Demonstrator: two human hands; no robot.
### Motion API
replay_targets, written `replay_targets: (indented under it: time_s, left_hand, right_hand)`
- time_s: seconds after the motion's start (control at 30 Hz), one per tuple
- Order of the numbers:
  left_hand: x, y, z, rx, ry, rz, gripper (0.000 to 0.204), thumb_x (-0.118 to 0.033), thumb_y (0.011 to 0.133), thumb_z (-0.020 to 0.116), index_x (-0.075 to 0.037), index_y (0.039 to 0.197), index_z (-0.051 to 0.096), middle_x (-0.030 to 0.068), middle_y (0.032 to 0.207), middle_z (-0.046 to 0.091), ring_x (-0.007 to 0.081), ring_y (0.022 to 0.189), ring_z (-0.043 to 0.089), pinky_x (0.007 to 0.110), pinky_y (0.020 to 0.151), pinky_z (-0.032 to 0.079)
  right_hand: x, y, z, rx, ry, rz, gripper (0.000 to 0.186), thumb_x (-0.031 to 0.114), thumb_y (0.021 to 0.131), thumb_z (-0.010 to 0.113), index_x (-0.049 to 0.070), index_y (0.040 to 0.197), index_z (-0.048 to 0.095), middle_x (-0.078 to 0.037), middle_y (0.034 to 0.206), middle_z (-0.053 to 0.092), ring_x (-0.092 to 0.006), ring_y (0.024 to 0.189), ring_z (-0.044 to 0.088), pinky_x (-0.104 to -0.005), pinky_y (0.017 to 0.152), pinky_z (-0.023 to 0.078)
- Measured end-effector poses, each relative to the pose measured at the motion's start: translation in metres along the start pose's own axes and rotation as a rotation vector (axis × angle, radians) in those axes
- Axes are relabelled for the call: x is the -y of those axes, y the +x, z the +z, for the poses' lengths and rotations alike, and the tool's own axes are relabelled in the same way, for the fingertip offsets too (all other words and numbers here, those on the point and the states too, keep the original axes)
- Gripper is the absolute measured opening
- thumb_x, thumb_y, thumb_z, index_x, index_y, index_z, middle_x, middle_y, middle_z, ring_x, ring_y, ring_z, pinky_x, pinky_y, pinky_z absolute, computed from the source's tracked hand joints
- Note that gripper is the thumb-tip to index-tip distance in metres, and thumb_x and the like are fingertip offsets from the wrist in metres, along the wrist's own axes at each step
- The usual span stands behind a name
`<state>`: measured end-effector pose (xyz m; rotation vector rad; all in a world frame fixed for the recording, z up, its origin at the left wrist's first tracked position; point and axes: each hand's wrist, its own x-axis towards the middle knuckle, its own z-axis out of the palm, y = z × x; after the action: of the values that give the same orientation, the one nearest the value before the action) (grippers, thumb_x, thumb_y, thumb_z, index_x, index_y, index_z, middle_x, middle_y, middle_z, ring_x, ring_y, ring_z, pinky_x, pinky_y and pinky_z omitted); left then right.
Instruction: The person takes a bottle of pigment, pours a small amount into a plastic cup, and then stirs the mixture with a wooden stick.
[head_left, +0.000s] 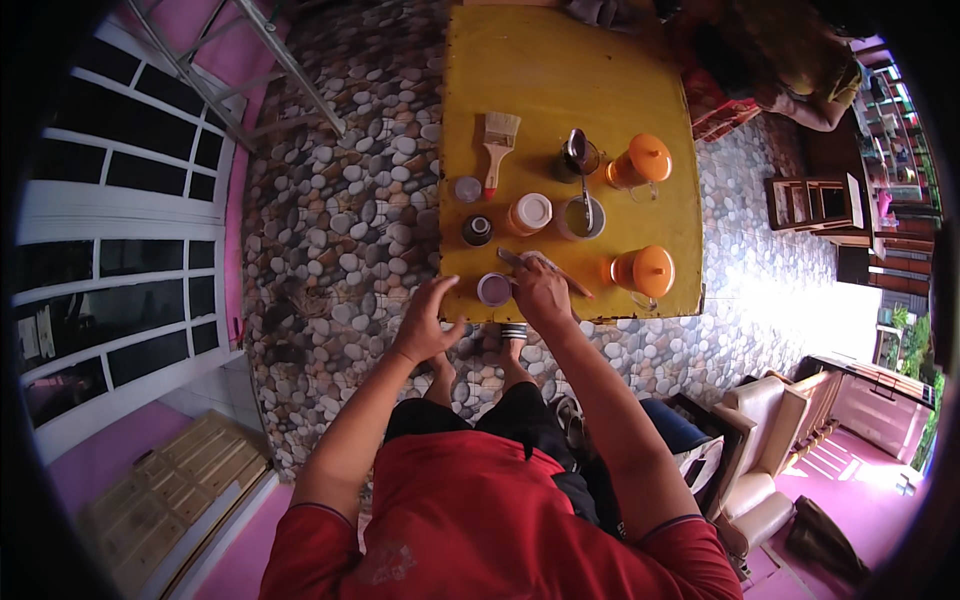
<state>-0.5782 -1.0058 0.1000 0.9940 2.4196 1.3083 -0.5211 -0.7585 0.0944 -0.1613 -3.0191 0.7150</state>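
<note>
My left hand (pixel 430 322) is raised at the near left edge of the yellow table, fingers apart and holding nothing. Beside the small round cup (pixel 493 289) with pale purplish contents, my right hand (pixel 543 298) is closed; what its fingers hold is hidden. Next to those fingers a grey flat piece (pixel 510 258) sticks out, and a slim brown handle (pixel 576 286) with an orange tip lies to their right. A little farther off are a dark-topped jar (pixel 477 231), a white-lidded container (pixel 530 214) and a white tub (pixel 580 218) with a spoon (pixel 587 190) in it.
On the yellow table (pixel 570 70) lie a wide paintbrush (pixel 497 150) and a clear lid (pixel 467 189). A dark-filled glass (pixel 578 160) and two orange-lidded pitchers (pixel 640 165) stand farther right. Another person (pixel 800 70) is at the far right. A ladder (pixel 240 75) stands left.
</note>
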Motion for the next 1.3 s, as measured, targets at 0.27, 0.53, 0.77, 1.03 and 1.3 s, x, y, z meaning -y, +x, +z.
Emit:
replay_targets:
  time_s: [0.27,0.53,0.77,1.03,1.3]
  left_hand:
    - [-0.017,0.013,0.045,-0.042,0.085,-0.003,0.09,-0.034,0.075,0.086,-0.003,0.146,0.042,0.0189,0.138,0.051,0.0382,0.133,0.046,0.049,0.112,0.036]
    - [-0.015,0.025,0.058,-0.126,0.065,-0.105,0.081,-0.034,0.074,0.086,-0.004,0.139,0.048,0.0173,0.133,0.054,0.0369,0.125,0.05,0.049,0.108,0.038]
    - [-0.019,0.034,0.055,-0.132,0.055,-0.021,0.065,-0.033,0.075,0.085,-0.005,0.127,0.058,0.0122,0.126,0.06,0.0327,0.122,0.053,0.047,0.107,0.039]
    - [-0.037,0.03,0.04,-0.151,-0.085,-0.066,0.062,-0.021,0.073,0.087,-0.005,0.126,0.058,0.0144,0.128,0.06,0.0334,0.12,0.057,0.044,0.104,0.045]
    - [-0.081,0.026,-0.003,-0.165,-0.166,-0.062,0.064,-0.023,0.079,0.085,-0.004,0.132,0.054,0.0158,0.126,0.059,0.0325,0.121,0.059,0.04,0.103,0.048]
  right_hand:
    - [0.005,0.004,0.003,0.095,0.059,0.182,0.018,0.016,0.085,0.071,0.005,0.099,0.072,-0.017,0.117,0.069,-0.0379,0.101,0.068,-0.0468,0.087,0.055]
    - [0.0,0.003,-0.028,-0.058,0.452,0.272,0.015,0.012,0.086,0.073,0.001,0.095,0.069,-0.015,0.092,0.072,-0.0291,0.084,0.071,-0.0389,0.074,0.056]
    - [-0.016,-0.005,-0.034,-0.243,0.979,0.4,0.016,0.011,0.09,0.073,0.0,0.101,0.068,-0.008,0.087,0.073,-0.0131,0.083,0.07,-0.0287,0.074,0.054]
    - [0.037,-0.015,-0.115,-0.272,0.662,0.327,0.015,0.009,0.091,0.073,0.002,0.104,0.068,-0.007,0.094,0.073,-0.0129,0.082,0.067,-0.0273,0.077,0.051]
    - [0.096,-0.028,-0.144,-0.23,0.376,0.029,0.012,0.006,0.084,0.074,0.006,0.095,0.068,-0.012,0.103,0.073,-0.0338,0.098,0.069,-0.0453,0.084,0.052]
